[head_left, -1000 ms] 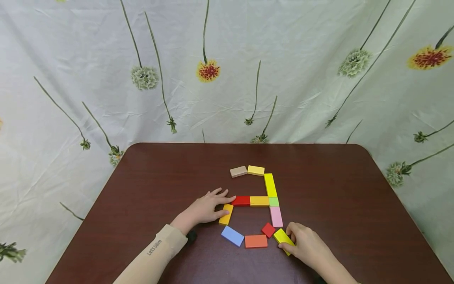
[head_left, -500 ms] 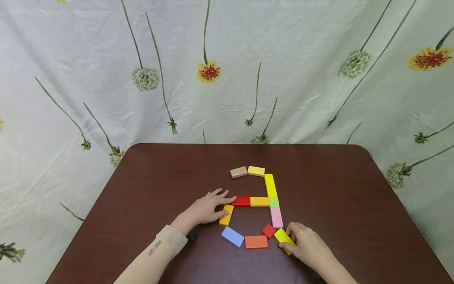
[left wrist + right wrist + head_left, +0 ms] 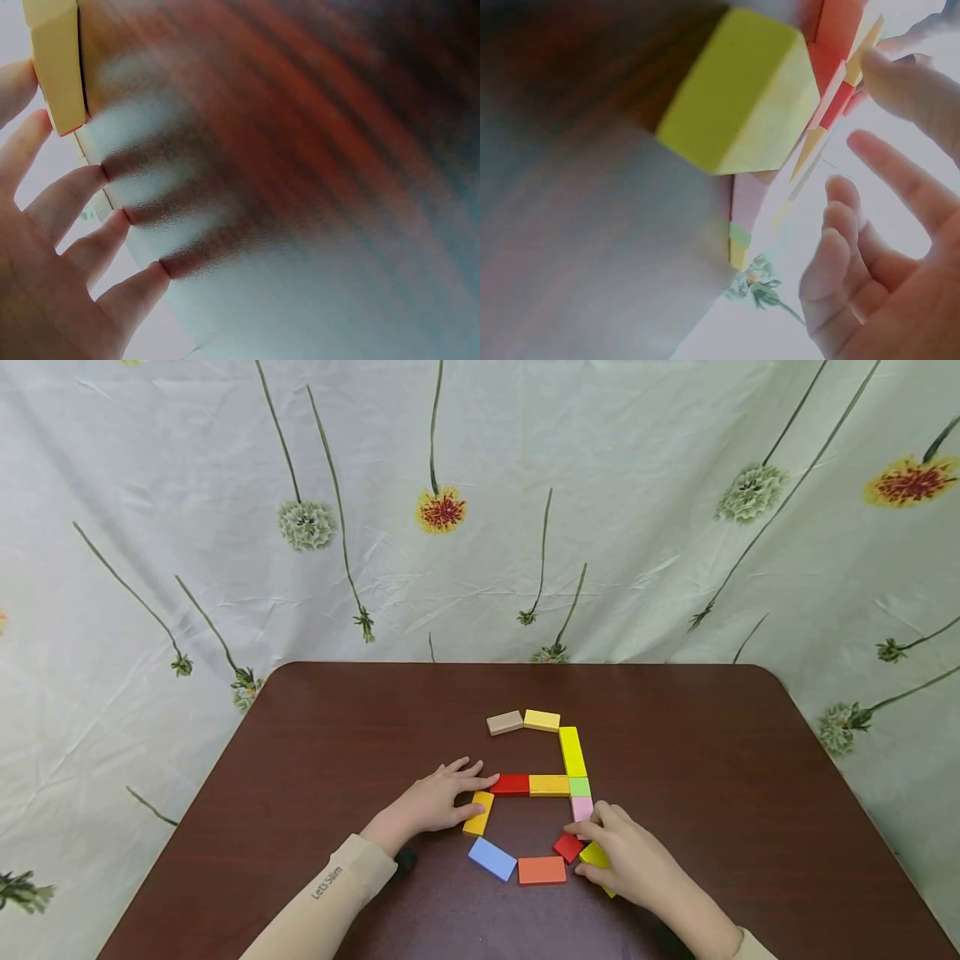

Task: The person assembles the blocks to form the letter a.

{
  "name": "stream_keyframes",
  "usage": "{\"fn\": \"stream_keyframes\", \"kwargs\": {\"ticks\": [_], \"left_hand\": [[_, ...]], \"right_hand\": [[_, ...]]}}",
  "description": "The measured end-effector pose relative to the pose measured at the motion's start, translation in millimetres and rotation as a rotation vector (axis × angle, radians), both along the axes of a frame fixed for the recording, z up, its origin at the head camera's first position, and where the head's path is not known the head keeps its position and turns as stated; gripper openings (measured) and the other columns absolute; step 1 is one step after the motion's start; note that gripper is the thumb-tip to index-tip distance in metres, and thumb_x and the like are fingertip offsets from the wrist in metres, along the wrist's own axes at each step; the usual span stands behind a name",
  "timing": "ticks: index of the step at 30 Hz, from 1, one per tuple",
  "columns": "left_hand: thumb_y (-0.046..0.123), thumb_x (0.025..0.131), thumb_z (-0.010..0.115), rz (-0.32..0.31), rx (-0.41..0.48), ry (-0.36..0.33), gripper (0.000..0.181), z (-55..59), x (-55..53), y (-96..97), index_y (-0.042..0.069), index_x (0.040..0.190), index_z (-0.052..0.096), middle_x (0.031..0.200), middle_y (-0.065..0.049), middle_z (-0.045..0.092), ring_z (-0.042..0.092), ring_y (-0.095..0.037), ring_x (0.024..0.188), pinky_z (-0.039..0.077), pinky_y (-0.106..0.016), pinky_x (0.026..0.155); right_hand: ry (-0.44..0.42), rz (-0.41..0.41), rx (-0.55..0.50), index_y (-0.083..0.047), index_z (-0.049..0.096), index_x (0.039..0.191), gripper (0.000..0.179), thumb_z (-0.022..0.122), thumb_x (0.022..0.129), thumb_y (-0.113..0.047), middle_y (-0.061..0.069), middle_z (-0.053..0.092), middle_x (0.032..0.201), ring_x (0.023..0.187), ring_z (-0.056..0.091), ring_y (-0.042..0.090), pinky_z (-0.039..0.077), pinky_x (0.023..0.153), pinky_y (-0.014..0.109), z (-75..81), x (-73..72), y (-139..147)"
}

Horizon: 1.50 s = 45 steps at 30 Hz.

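My left hand (image 3: 437,796) lies with spread fingers at the left of the block outline. Its thumb rests on the orange block (image 3: 478,813), and its index fingertip touches the left end of the long red block (image 3: 510,785). My right hand (image 3: 632,860) is over the bright yellow block (image 3: 595,856), partly hiding it. In the right wrist view its thumb and index finger stand apart with nothing between them, and the yellow block (image 3: 742,97) lies beyond. The small red block (image 3: 567,847) lies just left of those fingertips. A pink block (image 3: 581,809) is partly covered by the fingers.
A blue block (image 3: 492,859) and an orange-red block (image 3: 542,870) lie along the near side. An amber block (image 3: 549,786), a green block (image 3: 579,787) and a long yellow block (image 3: 572,752) continue the outline. Beige (image 3: 505,723) and pale yellow (image 3: 542,720) blocks lie farthest away.
My right hand has let go of the bright yellow block and shifted left and away from me, toward the small red block. The left hand stays in place.
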<state>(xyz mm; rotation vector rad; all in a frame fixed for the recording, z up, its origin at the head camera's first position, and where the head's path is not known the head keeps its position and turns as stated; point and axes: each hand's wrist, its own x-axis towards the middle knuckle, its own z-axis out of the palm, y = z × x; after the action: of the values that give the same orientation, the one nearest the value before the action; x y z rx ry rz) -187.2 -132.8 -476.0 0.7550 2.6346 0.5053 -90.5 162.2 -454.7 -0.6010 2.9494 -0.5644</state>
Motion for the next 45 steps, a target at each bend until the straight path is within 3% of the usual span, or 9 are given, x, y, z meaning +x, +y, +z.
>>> {"fn": "stream_keyframes", "kwargs": {"ticks": [7,16,27,34,45], "left_hand": [[0.036,0.094,0.064,0.001,0.001,-0.002,0.052,-0.2,0.4,0.1,0.030,0.145,0.051,0.156,-0.009,0.040,0.027,-0.035,0.148,0.028,-0.059,0.117],[0.035,0.094,0.064,-0.003,0.010,-0.005,0.052,1.7,0.2,-0.4,0.029,0.145,0.051,0.156,-0.009,0.040,0.027,-0.035,0.149,0.027,-0.060,0.117],[0.035,0.094,0.064,-0.004,0.006,-0.007,0.053,2.3,-0.7,-0.3,0.030,0.145,0.050,0.156,-0.009,0.040,0.026,-0.035,0.149,0.026,-0.059,0.117],[0.035,0.094,0.064,0.001,0.005,-0.009,0.052,1.9,-0.1,-0.6,0.030,0.145,0.050,0.156,-0.009,0.040,0.027,-0.035,0.149,0.028,-0.060,0.116],[0.035,0.094,0.064,0.000,0.016,-0.007,0.052,1.6,0.6,-0.7,0.030,0.144,0.051,0.156,-0.009,0.040,0.027,-0.035,0.149,0.027,-0.059,0.117]], "right_hand": [[-0.057,0.118,0.059,-0.018,0.074,0.116,0.048,0.088,0.071,-0.027,-0.001,0.054,0.093,0.090,0.047,0.014,0.051,0.071,0.028,2.3,-13.1,-7],[-0.086,0.122,0.036,-0.014,0.076,0.111,0.045,0.089,0.069,-0.024,0.006,0.059,0.103,0.102,0.052,0.022,0.057,0.083,0.041,0.5,-16.8,-10],[-0.079,0.105,0.045,-0.016,0.076,0.107,0.041,0.090,0.069,-0.025,0.001,0.056,0.095,0.096,0.050,0.017,0.056,0.074,0.034,-0.2,-14.7,-8],[-0.112,0.072,0.032,-0.016,0.074,0.113,0.047,0.090,0.069,-0.024,0.001,0.057,0.099,0.096,0.051,0.016,0.057,0.077,0.034,0.8,-15.6,-9],[-0.022,0.080,-0.017,-0.013,0.072,0.118,0.053,0.090,0.069,-0.023,-0.005,0.047,0.090,0.085,0.045,0.012,0.043,0.061,0.019,8.5,-15.8,8]]}}
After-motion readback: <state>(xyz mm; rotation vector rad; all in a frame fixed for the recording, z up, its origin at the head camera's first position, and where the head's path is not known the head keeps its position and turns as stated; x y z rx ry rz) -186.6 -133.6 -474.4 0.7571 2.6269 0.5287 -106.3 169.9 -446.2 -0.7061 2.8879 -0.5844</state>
